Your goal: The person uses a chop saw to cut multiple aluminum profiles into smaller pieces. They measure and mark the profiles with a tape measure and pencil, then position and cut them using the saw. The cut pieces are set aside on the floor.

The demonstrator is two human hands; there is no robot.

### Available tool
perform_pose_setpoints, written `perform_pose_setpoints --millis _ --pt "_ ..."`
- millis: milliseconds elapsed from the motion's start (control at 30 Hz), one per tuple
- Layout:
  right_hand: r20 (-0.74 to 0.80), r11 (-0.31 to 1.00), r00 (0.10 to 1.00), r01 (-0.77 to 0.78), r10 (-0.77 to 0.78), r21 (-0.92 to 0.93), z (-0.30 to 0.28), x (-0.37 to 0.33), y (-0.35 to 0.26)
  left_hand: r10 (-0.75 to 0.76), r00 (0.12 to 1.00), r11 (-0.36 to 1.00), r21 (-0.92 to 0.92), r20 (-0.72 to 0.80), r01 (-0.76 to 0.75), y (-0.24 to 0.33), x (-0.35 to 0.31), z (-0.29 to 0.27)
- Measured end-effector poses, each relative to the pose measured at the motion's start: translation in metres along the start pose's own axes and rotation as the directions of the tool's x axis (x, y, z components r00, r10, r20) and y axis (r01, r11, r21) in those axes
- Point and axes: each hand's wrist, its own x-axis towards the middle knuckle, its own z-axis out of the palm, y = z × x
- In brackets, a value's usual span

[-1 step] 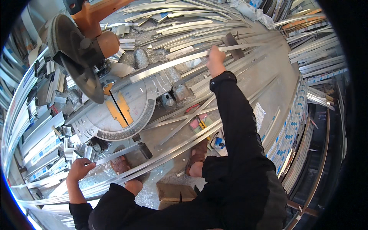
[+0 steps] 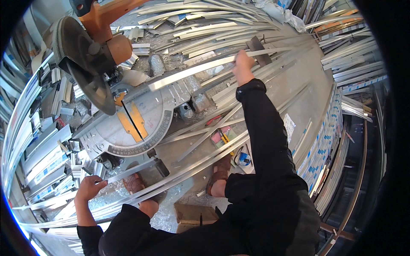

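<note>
My right hand [image 2: 244, 68] is closed around a long, pale metal strip [image 2: 192, 73], which lies across the right part of the saw's table. The strip's left end rests short of the slot in the yellow insert. At the lower left, my left hand [image 2: 89, 189] pinches the end of a shorter metal strip [image 2: 130, 170] that slants up towards the saw's front. The mitre saw [image 2: 109, 47] has an orange arm, and its round blade [image 2: 92, 87] is raised above the grey round saw table [image 2: 158, 115].
Long metal profiles [image 2: 188, 181] cross in front of my feet. Offcuts [image 2: 47, 145] are heaped left of the saw, and more strips [image 2: 213, 32] lie behind it. A black handle [image 2: 161, 167] juts from the saw's front. A tape measure [image 2: 243, 158] lies near my right foot.
My right hand has shifted slightly to the right, and the long strip's left end has slid a little away from the blade slot. My left hand stays in place.
</note>
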Motion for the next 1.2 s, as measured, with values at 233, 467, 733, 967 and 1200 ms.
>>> perform_pose_setpoints --millis 233,467,733,967,1200 --pt "0.016 0.982 1.0 0.005 -0.008 0.19 -0.064 0.039 -0.067 0.13 0.989 0.981 0.152 -0.071 -0.118 0.0 0.004 0.016" --pt "0.016 0.959 0.995 0.087 -0.095 0.269 -0.113 -0.061 -0.126 0.248 0.785 0.954 0.282 -0.567 -0.097 0.024 -0.083 -0.003" --pt "0.18 0.918 0.984 -0.057 -0.016 0.392 -0.147 -0.324 -0.132 0.591 0.087 0.634 0.395 -0.802 -0.664 0.173 -0.269 -0.027" --pt "0.532 0.843 0.843 -0.343 0.081 0.414 -0.177 -0.452 -0.098 0.59 0.641 0.79 0.517 -0.492 -0.33 0.193 -0.254 -0.002" --pt "0.432 0.769 0.855 -0.474 0.286 0.429 -0.217 -0.295 -0.114 0.44 0.563 0.878 0.467 -0.699 -0.106 -0.016 -0.336 -0.041"
